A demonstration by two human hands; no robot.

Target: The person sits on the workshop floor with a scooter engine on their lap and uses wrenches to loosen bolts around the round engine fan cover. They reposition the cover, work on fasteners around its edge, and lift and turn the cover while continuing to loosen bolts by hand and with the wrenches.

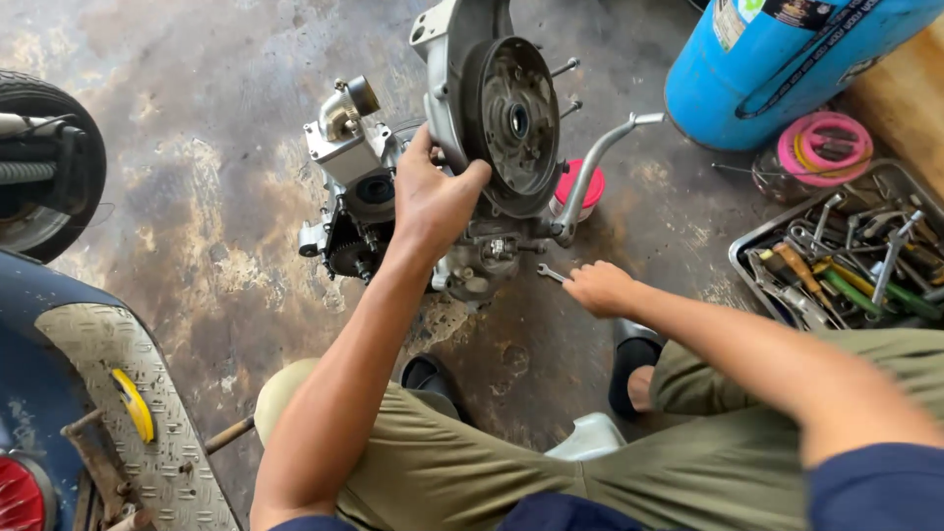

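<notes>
Olive-green trouser legs (511,462) of the crouching person fill the lower foreground, with dark sandals (634,359) planted on the stained concrete floor (197,197). Left hand (433,202) grips the grey metal engine (462,147), fingers curled over the casing edge beside the round dark drum (511,123), holding it upright on the floor ahead of the knees. Right hand (598,288), well apart from the left, is closed on a small wrench (551,274) low at the engine's right side, just beneath the curved metal lever (595,162). A red-lidded container (582,187) stands behind the lever. To the right lie a metal tray of hand tools (846,261), a blue drum (787,59) and a pink coil (824,147). At left appear a tyre (49,157) and a scooter footboard (108,393).
</notes>
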